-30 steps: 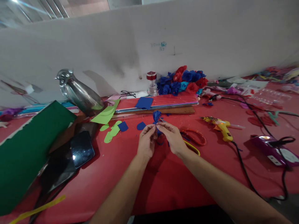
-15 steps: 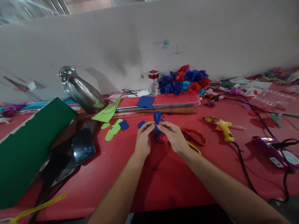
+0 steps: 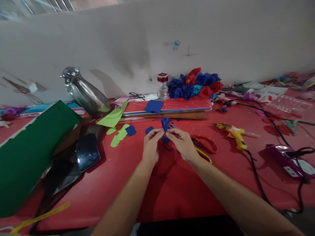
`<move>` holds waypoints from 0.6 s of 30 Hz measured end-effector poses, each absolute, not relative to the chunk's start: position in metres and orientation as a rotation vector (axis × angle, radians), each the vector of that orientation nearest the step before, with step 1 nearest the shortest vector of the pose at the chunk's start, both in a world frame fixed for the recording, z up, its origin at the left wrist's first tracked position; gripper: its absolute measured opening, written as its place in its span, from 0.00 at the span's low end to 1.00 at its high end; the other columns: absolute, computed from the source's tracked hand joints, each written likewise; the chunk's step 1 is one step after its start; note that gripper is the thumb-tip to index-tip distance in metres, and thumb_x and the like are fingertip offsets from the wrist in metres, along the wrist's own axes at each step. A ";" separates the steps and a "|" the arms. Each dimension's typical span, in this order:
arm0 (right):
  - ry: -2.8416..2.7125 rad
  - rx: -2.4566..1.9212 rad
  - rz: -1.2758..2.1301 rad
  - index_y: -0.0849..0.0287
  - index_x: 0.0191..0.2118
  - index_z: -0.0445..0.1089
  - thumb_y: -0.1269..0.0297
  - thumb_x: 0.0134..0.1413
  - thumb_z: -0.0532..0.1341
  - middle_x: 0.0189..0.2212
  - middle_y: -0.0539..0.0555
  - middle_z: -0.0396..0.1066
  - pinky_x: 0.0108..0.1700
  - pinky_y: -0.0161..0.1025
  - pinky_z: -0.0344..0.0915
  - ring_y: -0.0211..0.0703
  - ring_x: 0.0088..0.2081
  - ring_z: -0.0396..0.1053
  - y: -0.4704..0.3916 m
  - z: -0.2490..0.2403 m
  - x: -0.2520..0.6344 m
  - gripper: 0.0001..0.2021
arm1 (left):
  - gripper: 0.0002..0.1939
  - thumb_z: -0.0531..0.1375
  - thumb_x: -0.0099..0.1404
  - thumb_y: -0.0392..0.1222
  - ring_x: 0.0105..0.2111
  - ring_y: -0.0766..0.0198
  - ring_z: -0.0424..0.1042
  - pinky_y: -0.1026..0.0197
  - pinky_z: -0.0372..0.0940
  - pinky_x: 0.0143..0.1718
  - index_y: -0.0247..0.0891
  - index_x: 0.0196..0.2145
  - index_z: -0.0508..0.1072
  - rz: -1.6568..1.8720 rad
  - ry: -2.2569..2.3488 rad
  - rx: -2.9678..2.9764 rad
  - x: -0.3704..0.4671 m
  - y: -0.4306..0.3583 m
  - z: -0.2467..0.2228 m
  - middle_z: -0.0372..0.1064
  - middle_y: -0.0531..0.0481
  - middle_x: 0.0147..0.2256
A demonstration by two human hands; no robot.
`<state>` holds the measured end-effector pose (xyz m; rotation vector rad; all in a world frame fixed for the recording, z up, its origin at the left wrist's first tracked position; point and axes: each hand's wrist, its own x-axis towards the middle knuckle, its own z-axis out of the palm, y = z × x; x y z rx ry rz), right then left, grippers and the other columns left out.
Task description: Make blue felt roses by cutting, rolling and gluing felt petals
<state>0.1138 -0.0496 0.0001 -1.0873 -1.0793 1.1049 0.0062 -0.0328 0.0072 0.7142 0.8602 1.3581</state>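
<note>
Here, a small blue paper piece (image 3: 165,124) stands roughly upright above a red bench (image 3: 172,190), its long axis running from the fingertips up toward the bench's far edge, the crumpled top end pointing away from the person. It sits between the two hands and just above them, over the middle of the bench. The left hand (image 3: 150,146) is curled nearly closed, thumb and forefinger pinching the lower left side of the blue piece. The right hand (image 3: 182,144) is likewise drawn in, its fingertips pinching the lower right side, so the two hands meet at the piece's base. More blue material hangs below the fingers; its shape cannot be made out.

Just right of the right hand lie red-handled scissors (image 3: 206,144), and farther toward the right edge a yellow glue gun (image 3: 233,132) with a black cord. Loose blue (image 3: 131,130) and green scraps (image 3: 118,137) lie left of the hands, near a dark phone (image 3: 87,151) and a green sheet (image 3: 29,147) at the left edge. Along the far edge sit a stack of coloured sheets (image 3: 172,106), a small jar (image 3: 162,86) with a red lid, a heap of blue and red paper flowers (image 3: 197,85) and a metal jug (image 3: 83,93).
</note>
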 end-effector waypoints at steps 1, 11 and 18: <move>-1.094 -1.097 1.088 0.57 0.29 0.73 0.59 0.44 0.63 0.28 0.50 0.73 0.39 0.38 0.63 0.41 0.32 0.67 -0.050 0.000 0.114 0.08 | 0.06 0.68 0.42 0.37 0.25 0.72 0.67 0.65 0.62 0.37 0.38 0.21 0.75 1.359 0.865 0.721 0.006 -0.033 0.007 0.70 0.56 0.22; -1.295 -1.294 0.740 0.57 0.30 0.73 0.61 0.49 0.58 0.28 0.51 0.74 0.37 0.38 0.62 0.42 0.30 0.67 -0.054 -0.001 0.113 0.08 | 0.04 0.66 0.46 0.37 0.25 0.72 0.64 0.66 0.60 0.36 0.37 0.21 0.73 1.385 0.917 0.785 0.007 -0.033 0.001 0.68 0.57 0.22; -1.323 -1.288 0.703 0.56 0.30 0.73 0.61 0.51 0.57 0.29 0.52 0.74 0.38 0.40 0.62 0.43 0.32 0.68 -0.055 -0.002 0.112 0.09 | 0.05 0.65 0.46 0.39 0.26 0.70 0.65 0.65 0.60 0.35 0.37 0.23 0.73 1.382 0.977 0.819 0.009 -0.035 0.001 0.68 0.55 0.24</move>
